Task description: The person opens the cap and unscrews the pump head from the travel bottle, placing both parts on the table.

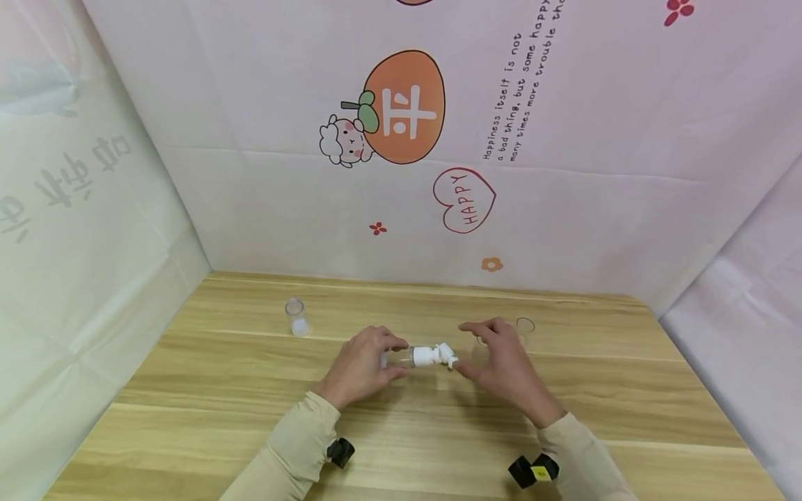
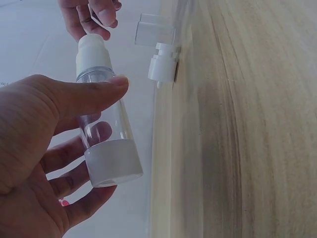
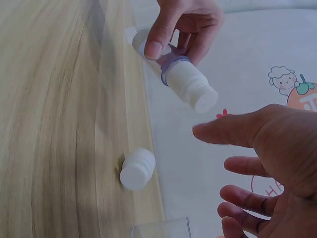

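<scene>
In the head view my left hand (image 1: 366, 362) grips a clear pump bottle with a white pump top (image 1: 425, 356). The left wrist view shows the thumb across the bottle's clear upper wall, with its white base (image 2: 114, 163) at the lower end. My right hand (image 1: 504, 365) is apart from the bottle, just beyond the pump top, thumb and fingers spread and holding nothing. A loose white pump head (image 3: 137, 169) lies on the table near both hands. Close by is a clear cap (image 2: 154, 30), partly cut off in the right wrist view.
A small clear container (image 1: 296, 316) with a white bottom stands at the back left of the wooden table (image 1: 219, 390). A clear round rim (image 1: 525, 325) shows behind my right hand. A printed cloth (image 1: 282, 209) rises at the table's back edge.
</scene>
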`<state>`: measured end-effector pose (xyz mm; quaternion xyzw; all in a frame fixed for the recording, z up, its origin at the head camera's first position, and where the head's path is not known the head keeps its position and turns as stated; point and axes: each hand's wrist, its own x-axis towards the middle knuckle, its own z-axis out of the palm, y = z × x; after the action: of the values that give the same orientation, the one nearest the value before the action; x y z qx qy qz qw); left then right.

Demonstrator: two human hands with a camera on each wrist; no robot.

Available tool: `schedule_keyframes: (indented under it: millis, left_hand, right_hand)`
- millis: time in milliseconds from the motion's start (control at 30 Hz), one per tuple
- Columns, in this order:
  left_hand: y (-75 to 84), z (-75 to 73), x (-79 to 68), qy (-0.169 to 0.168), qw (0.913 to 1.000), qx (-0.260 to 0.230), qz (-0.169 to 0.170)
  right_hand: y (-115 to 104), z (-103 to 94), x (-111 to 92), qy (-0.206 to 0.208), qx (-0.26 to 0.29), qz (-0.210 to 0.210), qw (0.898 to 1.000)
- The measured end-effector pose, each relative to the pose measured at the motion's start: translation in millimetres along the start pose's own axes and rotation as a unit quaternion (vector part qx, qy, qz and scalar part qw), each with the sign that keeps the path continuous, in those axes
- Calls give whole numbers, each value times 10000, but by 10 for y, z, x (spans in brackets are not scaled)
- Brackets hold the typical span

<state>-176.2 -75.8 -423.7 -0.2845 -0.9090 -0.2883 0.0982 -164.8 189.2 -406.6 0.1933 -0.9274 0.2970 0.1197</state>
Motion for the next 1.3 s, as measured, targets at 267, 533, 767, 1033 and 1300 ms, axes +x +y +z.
schedule_keyframes:
  millis: [267,533,767,1033,1300]
  left_hand:
    - [25,-26,2,167,9997,158,63]
    - [45,-17,20,508,9978,241,348]
    - [53,0,37,742,9947,254,667]
    - [78,7,45,790,9932,307,794]
    - [91,-4,44,736,9939,196,794]
  right_hand:
    - [-112,53,21,-276,366,-23,9989]
    - [-199,112,65,-599,1144,195,9914]
    - [-215,182,93,-902,1526,372,9835]
    - [-207,248,106,-915,1911,315,9768]
    - [-206,271,99,-758,2100,295,9743]
